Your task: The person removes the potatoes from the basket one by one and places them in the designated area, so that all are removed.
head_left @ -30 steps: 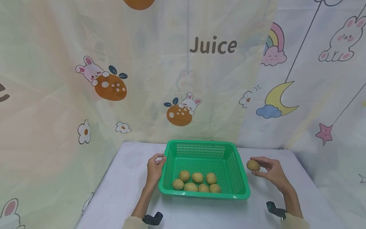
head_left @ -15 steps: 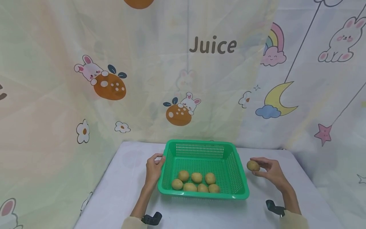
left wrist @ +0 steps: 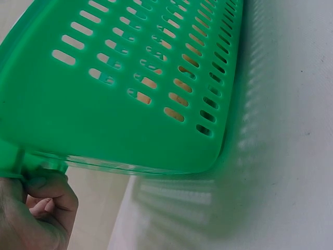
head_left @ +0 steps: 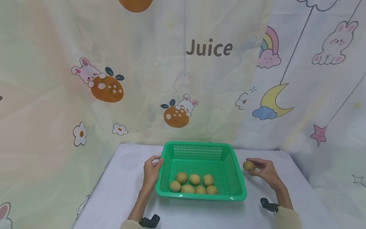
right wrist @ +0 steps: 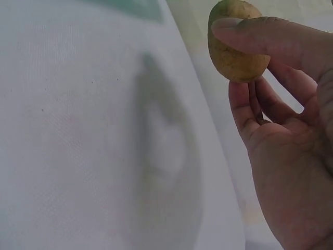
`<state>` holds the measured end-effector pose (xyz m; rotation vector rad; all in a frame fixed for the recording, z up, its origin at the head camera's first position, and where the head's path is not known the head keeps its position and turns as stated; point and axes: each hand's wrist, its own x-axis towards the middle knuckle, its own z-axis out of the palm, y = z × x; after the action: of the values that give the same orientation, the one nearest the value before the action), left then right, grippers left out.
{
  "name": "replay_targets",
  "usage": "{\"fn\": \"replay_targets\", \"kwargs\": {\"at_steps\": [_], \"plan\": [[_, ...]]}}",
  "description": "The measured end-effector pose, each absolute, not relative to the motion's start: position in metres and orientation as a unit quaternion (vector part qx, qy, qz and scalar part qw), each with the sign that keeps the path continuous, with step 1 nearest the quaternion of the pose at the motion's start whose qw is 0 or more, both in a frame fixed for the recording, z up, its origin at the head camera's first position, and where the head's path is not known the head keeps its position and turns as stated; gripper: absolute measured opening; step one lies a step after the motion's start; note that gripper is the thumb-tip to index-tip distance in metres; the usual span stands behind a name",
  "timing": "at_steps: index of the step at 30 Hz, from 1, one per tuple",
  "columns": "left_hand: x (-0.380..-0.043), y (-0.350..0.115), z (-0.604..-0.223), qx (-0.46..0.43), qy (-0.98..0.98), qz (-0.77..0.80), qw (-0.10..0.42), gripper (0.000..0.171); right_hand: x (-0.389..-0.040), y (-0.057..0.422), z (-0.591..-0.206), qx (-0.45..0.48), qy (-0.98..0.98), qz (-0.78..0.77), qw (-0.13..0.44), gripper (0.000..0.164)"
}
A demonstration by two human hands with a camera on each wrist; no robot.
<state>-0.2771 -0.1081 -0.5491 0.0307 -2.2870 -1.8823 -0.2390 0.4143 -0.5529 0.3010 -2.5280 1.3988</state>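
A green plastic basket (head_left: 201,197) with slotted walls stands in the middle of the table. Several potatoes (head_left: 194,179) lie inside it, gathered along the near side. My left hand (head_left: 151,171) grips the basket's rim at its left side; the left wrist view shows the curled fingers (left wrist: 62,200) at the rim's corner. To the right of the basket, my right hand (head_left: 268,173) holds one potato (head_left: 249,165) between thumb and fingertips. In the right wrist view, that potato (right wrist: 237,57) is raised above the table, with the thumb across its side.
A white cloth covers the table (head_left: 200,218). Behind it hangs a printed fabric backdrop (head_left: 211,79) with rabbits, oranges and the word "Juice". Each wrist carries a small black camera mount (head_left: 150,221).
The head view has shifted slightly, moving everything a little to the left in the picture. Both hands keep the same hold on the basket and the potato.
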Motion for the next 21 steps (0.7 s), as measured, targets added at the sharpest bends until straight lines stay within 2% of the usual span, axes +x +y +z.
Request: {"fn": "replay_targets", "kwargs": {"at_steps": [21], "plan": [[-0.276, -0.109, -0.547, 0.006, -0.772, -0.629, 0.085, 0.030, -0.242, 0.419, -0.569, 0.054, -0.873, 0.480, 0.068, 0.060]]}}
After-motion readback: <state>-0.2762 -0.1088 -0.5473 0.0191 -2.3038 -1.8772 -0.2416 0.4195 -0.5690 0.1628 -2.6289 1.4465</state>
